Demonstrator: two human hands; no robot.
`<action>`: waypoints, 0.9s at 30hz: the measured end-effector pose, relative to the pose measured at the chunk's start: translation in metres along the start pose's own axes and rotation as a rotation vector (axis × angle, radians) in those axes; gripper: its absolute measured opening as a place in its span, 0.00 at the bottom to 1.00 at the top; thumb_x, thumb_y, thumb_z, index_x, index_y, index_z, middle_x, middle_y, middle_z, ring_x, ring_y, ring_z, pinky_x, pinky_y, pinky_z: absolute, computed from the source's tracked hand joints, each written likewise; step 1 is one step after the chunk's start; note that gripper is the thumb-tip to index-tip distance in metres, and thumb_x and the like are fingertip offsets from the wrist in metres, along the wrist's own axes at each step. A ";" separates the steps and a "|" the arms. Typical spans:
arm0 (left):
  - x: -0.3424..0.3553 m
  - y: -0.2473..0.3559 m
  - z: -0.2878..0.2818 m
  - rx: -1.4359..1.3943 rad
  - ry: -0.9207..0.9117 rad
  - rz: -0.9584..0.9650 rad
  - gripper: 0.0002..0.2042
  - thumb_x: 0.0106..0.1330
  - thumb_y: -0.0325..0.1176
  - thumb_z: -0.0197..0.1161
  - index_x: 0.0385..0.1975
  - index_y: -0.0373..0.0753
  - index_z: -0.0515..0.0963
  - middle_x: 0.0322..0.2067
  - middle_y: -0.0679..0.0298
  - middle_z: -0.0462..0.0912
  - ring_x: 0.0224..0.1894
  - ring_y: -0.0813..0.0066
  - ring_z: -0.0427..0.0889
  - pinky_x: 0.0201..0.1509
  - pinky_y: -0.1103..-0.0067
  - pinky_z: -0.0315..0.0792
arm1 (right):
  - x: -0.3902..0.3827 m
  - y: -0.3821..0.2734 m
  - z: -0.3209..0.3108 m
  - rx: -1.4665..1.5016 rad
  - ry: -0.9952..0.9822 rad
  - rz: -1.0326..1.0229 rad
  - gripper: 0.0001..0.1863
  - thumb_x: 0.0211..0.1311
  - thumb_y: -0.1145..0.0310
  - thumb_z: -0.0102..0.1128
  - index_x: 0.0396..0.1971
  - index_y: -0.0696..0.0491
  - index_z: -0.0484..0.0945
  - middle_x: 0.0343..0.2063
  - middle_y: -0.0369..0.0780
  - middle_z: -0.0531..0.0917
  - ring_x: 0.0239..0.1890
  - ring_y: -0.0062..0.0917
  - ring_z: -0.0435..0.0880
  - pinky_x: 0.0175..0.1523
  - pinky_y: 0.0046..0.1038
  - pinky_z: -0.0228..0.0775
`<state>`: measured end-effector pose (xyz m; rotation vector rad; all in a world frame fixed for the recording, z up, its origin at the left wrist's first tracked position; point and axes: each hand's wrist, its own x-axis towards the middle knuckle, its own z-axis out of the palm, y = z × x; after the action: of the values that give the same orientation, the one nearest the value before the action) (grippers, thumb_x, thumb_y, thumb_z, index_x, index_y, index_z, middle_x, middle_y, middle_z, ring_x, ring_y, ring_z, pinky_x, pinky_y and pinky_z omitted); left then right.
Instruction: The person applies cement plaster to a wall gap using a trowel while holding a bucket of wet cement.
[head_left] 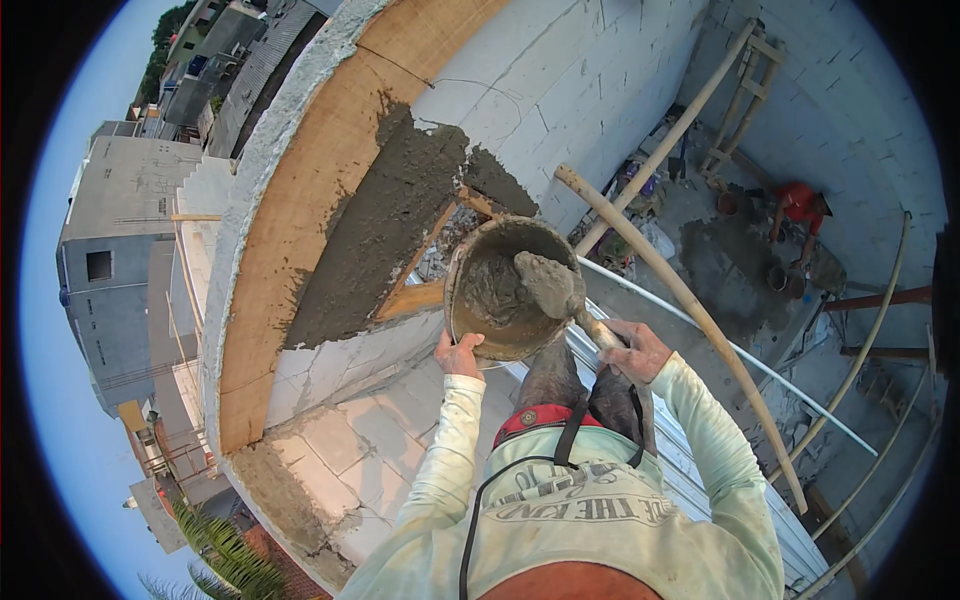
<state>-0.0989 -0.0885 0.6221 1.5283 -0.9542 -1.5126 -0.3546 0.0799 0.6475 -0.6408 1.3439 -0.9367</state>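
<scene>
My left hand point(460, 352) grips the rim of a round, mortar-smeared bucket point(468, 265), which is tilted so that its inside faces up at me. Wet grey mortar point(492, 290) lies in the bottom. My right hand point(637, 350) is closed around the handle of a trowel point(592, 326). A lump of mortar point(548, 283) covers the trowel's blade, which is over the right part of the bucket. Left of the bucket, fresh dark mortar point(375, 220) coats the wall beside a wooden board point(290, 200).
Pale block walls point(560, 70) stand at the far side. Wooden poles point(690, 290) and a white pipe point(740, 352) cross on the right. Far below, a person in a red shirt point(798, 203) crouches near buckets point(777, 277). Houses point(120, 260) lie beyond the left edge.
</scene>
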 end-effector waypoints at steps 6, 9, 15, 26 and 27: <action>0.050 -0.015 -0.053 0.159 0.128 -0.033 0.24 0.40 0.19 0.58 0.43 0.34 0.79 0.39 0.64 0.81 0.39 0.70 0.77 0.48 0.75 0.72 | 0.074 0.033 0.042 0.269 0.167 -0.009 0.26 0.55 0.70 0.62 0.56 0.58 0.74 0.22 0.35 0.78 0.21 0.19 0.76 0.27 0.24 0.71; 0.065 -0.017 -0.081 0.201 0.136 -0.054 0.24 0.40 0.19 0.58 0.44 0.33 0.78 0.40 0.64 0.81 0.40 0.69 0.77 0.48 0.76 0.71 | 0.118 0.053 0.059 0.347 0.304 -0.080 0.27 0.55 0.69 0.63 0.57 0.58 0.73 0.23 0.35 0.78 0.21 0.18 0.76 0.26 0.24 0.71; 0.071 0.003 -0.132 0.299 0.183 -0.075 0.25 0.39 0.20 0.58 0.45 0.34 0.79 0.40 0.64 0.81 0.41 0.69 0.75 0.49 0.77 0.69 | 0.166 0.063 0.062 0.338 0.752 -0.136 0.27 0.54 0.70 0.63 0.56 0.61 0.72 0.33 0.39 0.80 0.32 0.21 0.79 0.40 0.24 0.73; 0.060 -0.001 -0.190 0.270 0.229 -0.193 0.27 0.40 0.18 0.56 0.48 0.35 0.76 0.39 0.62 0.80 0.41 0.66 0.77 0.42 0.74 0.75 | 0.355 -0.008 0.151 0.017 0.906 0.114 0.32 0.56 0.67 0.59 0.60 0.63 0.61 0.46 0.59 0.76 0.48 0.56 0.77 0.54 0.44 0.69; 0.051 0.008 -0.190 0.278 0.235 -0.199 0.27 0.40 0.18 0.56 0.48 0.35 0.76 0.39 0.62 0.80 0.41 0.66 0.77 0.42 0.74 0.75 | 0.349 -0.045 0.173 0.060 0.796 0.011 0.34 0.57 0.67 0.59 0.62 0.63 0.60 0.50 0.59 0.74 0.53 0.55 0.75 0.58 0.43 0.68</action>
<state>0.0924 -0.1346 0.6074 2.0021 -0.9238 -1.3338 -0.2040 -0.2621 0.5294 -0.1995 1.9986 -1.2846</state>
